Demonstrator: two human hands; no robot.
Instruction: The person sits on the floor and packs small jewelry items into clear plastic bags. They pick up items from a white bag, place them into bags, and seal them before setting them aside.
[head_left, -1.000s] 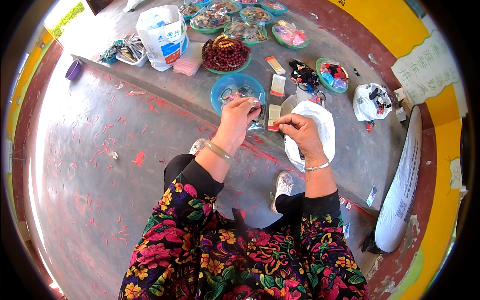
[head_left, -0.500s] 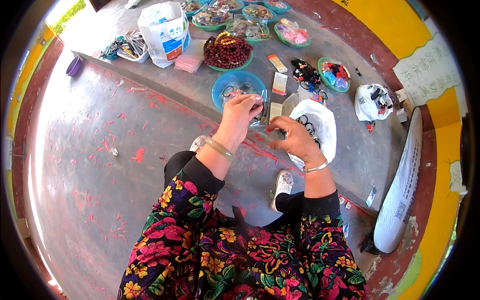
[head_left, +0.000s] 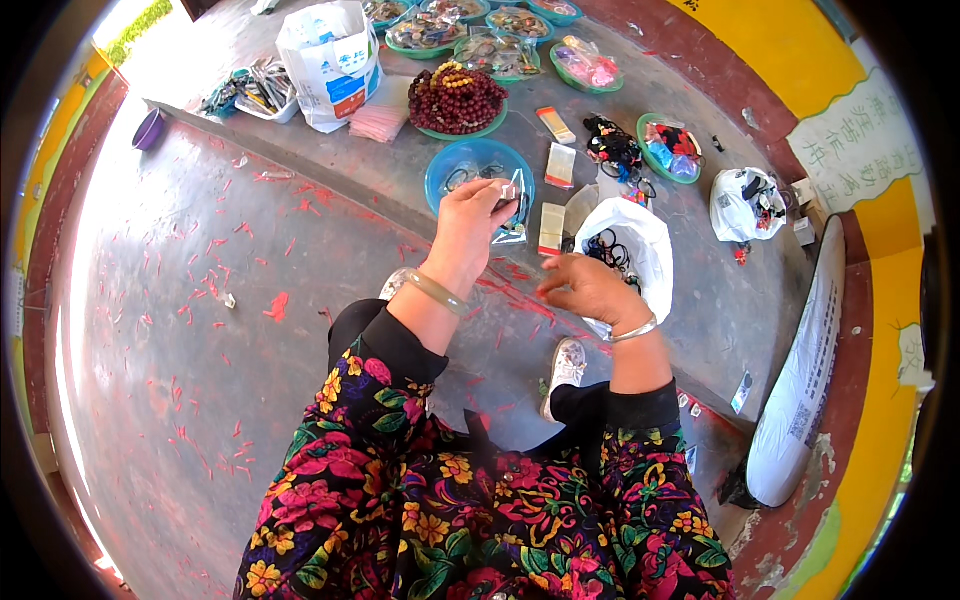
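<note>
My left hand (head_left: 465, 232) pinches a small clear plastic bag (head_left: 514, 222) with something dark inside, in front of the blue basin (head_left: 440, 167). A few bagged loops, perhaps hair ties, lie in that basin. My right hand (head_left: 592, 290) hovers to the right of the bag, its fingers loosely curled and a little apart, and I see nothing held in it. Just beyond this hand stands a white plastic sack (head_left: 655, 250), open at the top, with black hair ties (head_left: 612, 250) inside.
A tray of dark red bead bracelets (head_left: 455, 102), pink plastic bags (head_left: 378, 123) and a white shopping bag (head_left: 330, 75) stand at the back. Green-rimmed trays (head_left: 585, 72) hold small goods. Flat cards (head_left: 560, 166) lie near the basin. A step edge (head_left: 300, 170) crosses the floor.
My left hand has drawn slightly nearer and left, and the clear bag now stands more upright in it. The right hand has dropped a little, its fingers closer together.
</note>
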